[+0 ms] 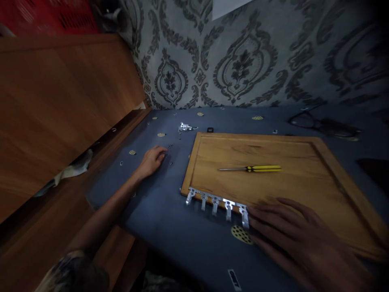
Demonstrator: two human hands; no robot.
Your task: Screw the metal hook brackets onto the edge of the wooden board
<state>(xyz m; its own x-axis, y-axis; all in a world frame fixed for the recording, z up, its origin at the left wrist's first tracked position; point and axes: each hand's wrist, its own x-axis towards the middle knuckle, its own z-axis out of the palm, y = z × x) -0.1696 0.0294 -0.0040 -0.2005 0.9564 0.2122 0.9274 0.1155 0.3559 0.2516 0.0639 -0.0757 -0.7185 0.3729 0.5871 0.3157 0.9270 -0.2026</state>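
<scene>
My left hand [152, 160] is over the blue patterned cloth with its fingers bent, its fingertips near a few small dark screws [170, 145]. What it may hold is too small to tell. My right hand [299, 239], blurred, has its fingers stretched out over the near edge of a wooden board [258, 146], beside the right end of a metal hook strip [215, 200]. The strip lies along the board's near left edge, its hooks hanging over. A yellow and black screwdriver [263, 168] lies on the board, tip to the left.
Small shiny metal parts [184, 127] lie beyond my left hand, with a small black square piece [210, 129] near the board's far corner. Eyeglasses [325, 123] rest at the back right. A wooden cabinet panel [67, 89] borders the left; a patterned wall [200, 56] stands behind.
</scene>
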